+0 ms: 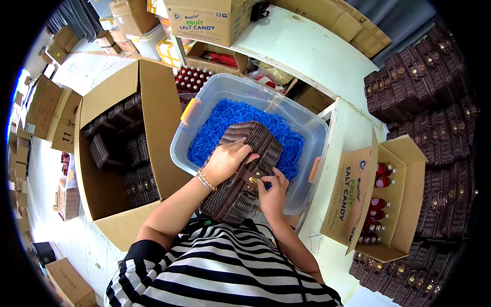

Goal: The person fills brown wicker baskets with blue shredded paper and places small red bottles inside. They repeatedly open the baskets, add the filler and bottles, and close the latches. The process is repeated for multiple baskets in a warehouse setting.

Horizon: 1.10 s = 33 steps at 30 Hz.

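A dark brown woven case [225, 199] with a gold clasp [253, 180] rests against my body, over the front of a clear plastic tub [181, 148] filled with blue paper shred [215, 115]. My left hand [227, 161] lies across the case's top, fingers bent and gripping it. Below and to the right, my right hand [272, 189] has its thumb and fingers at the clasp and strap on the case.
An open carton [110, 215] of similar dark cases stands left. On the right are a carton [394, 240] of red bottles on a white surface [314, 233] and stacked woven cases [440, 194]. Behind are red bottles [192, 79], a white shelf [286, 46] and more cartons [197, 25].
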Available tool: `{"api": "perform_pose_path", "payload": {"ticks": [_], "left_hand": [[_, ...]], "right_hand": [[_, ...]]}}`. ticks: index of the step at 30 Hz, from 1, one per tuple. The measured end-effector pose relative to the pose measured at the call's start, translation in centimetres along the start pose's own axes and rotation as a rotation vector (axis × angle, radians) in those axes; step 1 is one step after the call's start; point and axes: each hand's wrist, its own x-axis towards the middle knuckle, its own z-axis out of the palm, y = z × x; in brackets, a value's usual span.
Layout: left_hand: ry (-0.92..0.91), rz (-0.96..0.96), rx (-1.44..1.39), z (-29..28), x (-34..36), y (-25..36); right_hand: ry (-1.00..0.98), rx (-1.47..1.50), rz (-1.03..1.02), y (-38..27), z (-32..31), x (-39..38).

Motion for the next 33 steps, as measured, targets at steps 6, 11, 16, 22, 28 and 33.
{"api": "perform_pose_path", "payload": {"ticks": [6,11,16,22,28,33], "left_hand": [[0.013,0.001,-0.018,0.9,-0.5,-0.2],[0.047,-0.005,-0.028,0.5,-0.1,0.0],[-0.035,-0.229,-0.132,-1.1,1.1,-0.2],[0.282,-0.652,-0.756,-4.7,-0.1,-8.6],[0.171,-0.804,-0.493,-8.0,-9.0,-17.2],[0.282,-0.977,-0.963,-9.0,-17.0,-17.1]], "right_hand": [[-0.12,-0.031,0.056,1.7,0.2,1.1],[-0.05,-0.072,-0.11,0.4,-0.7,0.9],[0.023,0.062,-0.316,-2.6,-3.7,2.1],[-0.068,0.005,0.279,8.7,-2.1,4.0],[-0.534,0.3,0.709,17.8,3.1,2.3],[-0.508,0.468,0.674,18.7,6.9,1.3]]}}
